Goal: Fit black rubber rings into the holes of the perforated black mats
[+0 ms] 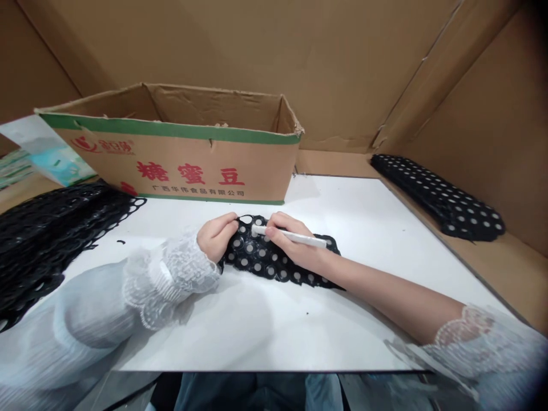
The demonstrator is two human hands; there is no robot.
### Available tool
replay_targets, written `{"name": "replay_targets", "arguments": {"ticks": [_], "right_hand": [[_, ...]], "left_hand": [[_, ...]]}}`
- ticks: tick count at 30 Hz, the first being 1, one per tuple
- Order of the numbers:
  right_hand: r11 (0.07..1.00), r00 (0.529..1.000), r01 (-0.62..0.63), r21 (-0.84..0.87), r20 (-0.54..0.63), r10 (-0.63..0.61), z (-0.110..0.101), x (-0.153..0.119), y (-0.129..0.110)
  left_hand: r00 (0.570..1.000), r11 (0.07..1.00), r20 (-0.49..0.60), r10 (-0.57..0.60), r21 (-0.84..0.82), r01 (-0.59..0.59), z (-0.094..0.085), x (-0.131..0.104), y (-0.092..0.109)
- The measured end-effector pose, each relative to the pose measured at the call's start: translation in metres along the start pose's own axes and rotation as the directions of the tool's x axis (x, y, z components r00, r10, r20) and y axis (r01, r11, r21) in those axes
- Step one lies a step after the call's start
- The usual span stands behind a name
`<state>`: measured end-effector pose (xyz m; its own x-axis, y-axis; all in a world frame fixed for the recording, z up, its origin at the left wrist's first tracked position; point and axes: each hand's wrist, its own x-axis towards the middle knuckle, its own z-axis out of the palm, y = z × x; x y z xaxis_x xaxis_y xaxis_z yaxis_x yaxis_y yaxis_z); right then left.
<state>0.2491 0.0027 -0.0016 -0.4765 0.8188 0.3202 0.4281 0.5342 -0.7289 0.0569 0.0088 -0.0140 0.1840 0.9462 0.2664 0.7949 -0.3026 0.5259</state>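
- Black dotted sheet (265, 260): lies on the worktop (257, 331), on the near side of the carton (265, 157)
- The left hand (217, 235) has its fingers closed over the sheet's left end, nearer than the carton
- The right hand (302, 255) pinches a white stick (314, 240) like a pen, its tip against the sheet, below the carton's right half
- The sheet looks light, thin and bendy, probably rubbery; its glossy face may slip a little under bare fingers
- The ragged, ring-edged border could tear if pulled by one loop, so a broad hold near an end seems safest
- The stick looks light and stiff, best pinched near its tip
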Motion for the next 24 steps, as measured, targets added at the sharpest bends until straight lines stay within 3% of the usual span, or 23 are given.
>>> {"name": "replay_targets", "arguments": {"ticks": [3, 6, 9, 11, 14, 16, 18, 24], "right_hand": [[1.0, 0.998, 0.016, -0.011, 0.063, -0.015, 0.0, 0.002, -0.001], [0.994, 0.991, 0.066, -0.09, 0.124, -0.055, 0.002, 0.003, -0.002], [0.98, 0.991, 0.063, -0.189, 0.13, -0.038, 0.004, 0.004, -0.003], [0.978, 0.993, 0.027, -0.205, 0.117, -0.003, 0.003, 0.004, -0.002], [0.989, 0.996, -0.018, -0.146, 0.083, 0.03, -0.001, 0.005, 0.0], [0.996, 0.998, -0.018, -0.088, 0.062, 0.023, -0.004, 0.005, 0.002], [0.999, 0.998, -0.018, -0.042, 0.053, 0.02, -0.006, 0.004, 0.004], [1.0, 1.0, 0.016, -0.006, 0.024, -0.016, -0.005, -0.001, -0.001]], "left_hand": [[0.986, 0.965, 0.048, 0.162, 0.2, -0.169, -0.008, -0.005, 0.008], [0.937, 0.833, 0.059, 0.344, 0.442, -0.333, -0.009, -0.012, 0.018], [0.901, 0.732, 0.072, 0.428, 0.557, -0.393, -0.003, -0.015, 0.023], [0.92, 0.736, 0.07, 0.385, 0.579, -0.352, -0.001, -0.012, 0.021], [0.98, 0.85, 0.094, 0.176, 0.487, -0.2, -0.002, -0.004, 0.011], [0.985, 0.94, 0.153, 0.077, 0.319, -0.123, -0.004, 0.001, 0.005], [0.984, 0.981, 0.168, 0.055, 0.173, -0.084, -0.007, 0.004, 0.002], [0.996, 0.998, 0.08, -0.05, 0.034, 0.048, -0.008, 0.006, 0.01]]}}
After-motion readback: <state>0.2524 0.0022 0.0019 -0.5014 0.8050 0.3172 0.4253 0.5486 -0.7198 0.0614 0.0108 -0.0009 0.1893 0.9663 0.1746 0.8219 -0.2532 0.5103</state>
